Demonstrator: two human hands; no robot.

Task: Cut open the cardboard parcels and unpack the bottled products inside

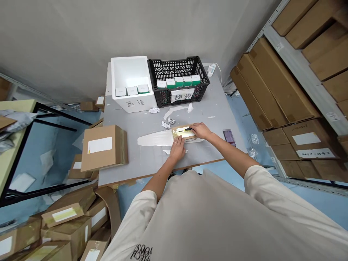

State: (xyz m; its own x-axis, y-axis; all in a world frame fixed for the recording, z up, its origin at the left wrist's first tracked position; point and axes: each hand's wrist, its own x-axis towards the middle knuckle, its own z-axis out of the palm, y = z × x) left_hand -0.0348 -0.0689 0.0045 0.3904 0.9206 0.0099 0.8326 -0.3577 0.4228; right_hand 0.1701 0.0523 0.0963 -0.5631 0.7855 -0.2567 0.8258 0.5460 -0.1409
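Cardboard box (186,135), left hand (178,148) palm-down, right hand (200,130) gripping tool (188,129)

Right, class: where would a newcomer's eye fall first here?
Probably on the black crate at the back of the table, holding green-and-white boxes, with a white foam box to its left. Nearer, the right hand holds a slim dark tool over a small taped carton, the left hand touching its near side.

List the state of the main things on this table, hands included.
Small carton: taped
Left hand: resting on the small carton
Right hand: gripping a thin black tool
Foam box: open-topped, holding three boxes
Black crate: open-topped, holding five boxes
Large carton: taped along one side
Paper scraps: crumpled
Phone: lying flat
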